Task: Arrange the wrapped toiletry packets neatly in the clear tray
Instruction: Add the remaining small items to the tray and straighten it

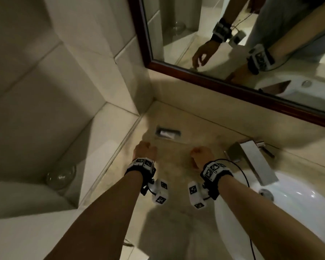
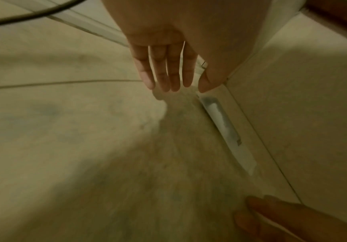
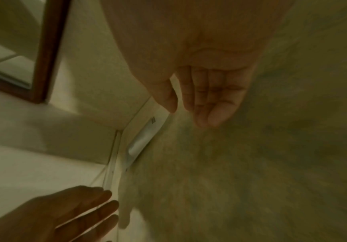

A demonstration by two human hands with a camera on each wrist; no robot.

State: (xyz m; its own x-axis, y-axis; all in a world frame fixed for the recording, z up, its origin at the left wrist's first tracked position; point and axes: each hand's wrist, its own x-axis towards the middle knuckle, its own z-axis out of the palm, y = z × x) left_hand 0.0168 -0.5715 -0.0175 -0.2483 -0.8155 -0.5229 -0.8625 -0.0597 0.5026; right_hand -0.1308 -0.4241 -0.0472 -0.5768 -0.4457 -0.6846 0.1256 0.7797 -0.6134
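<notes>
Blurring hides the tray (image 1: 159,133) beyond packet (image 1: 167,133).

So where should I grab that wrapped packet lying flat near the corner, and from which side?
Pinch the packet across its narrow width near the middle, coming from above. It lies flat, long and thin on the counter, so probably lift its near long edge first.

Beige stone countertop (image 1: 176,212), mottled, running into a tiled corner. Near that corner, flat on it, one white wrapped packet (image 1: 168,133). At right, a sunken white basin (image 1: 289,222) under a chrome faucet (image 1: 251,158).
</notes>
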